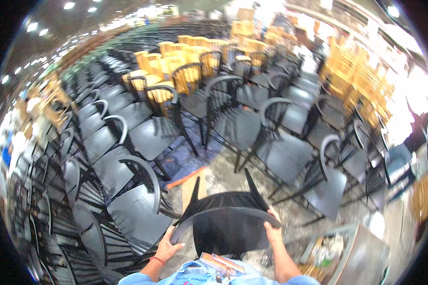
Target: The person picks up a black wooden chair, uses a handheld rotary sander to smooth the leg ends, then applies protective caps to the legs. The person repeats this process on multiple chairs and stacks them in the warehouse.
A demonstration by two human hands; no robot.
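Observation:
Between my arms is a black wooden chair point(230, 235), close in front of my body. Its curved back rail runs from one hand to the other, and two of its legs point away from me. My left hand point(167, 246) is closed around the left end of the rail, thumb toward the inside. At the rail's right end, my right hand point(273, 224) grips with the fingers wrapped over it. A red band circles my left wrist. Just left of the held chair stands another black chair point(140, 216) with a curved back.
Rows of black chairs point(100, 137) fill the left side, with more black chairs point(285, 154) ahead and right. Yellow wooden chairs point(176, 61) stand farther back. A blue sheet point(188, 154) covers part of the floor. A crate-like box point(361, 256) with scraps is at lower right.

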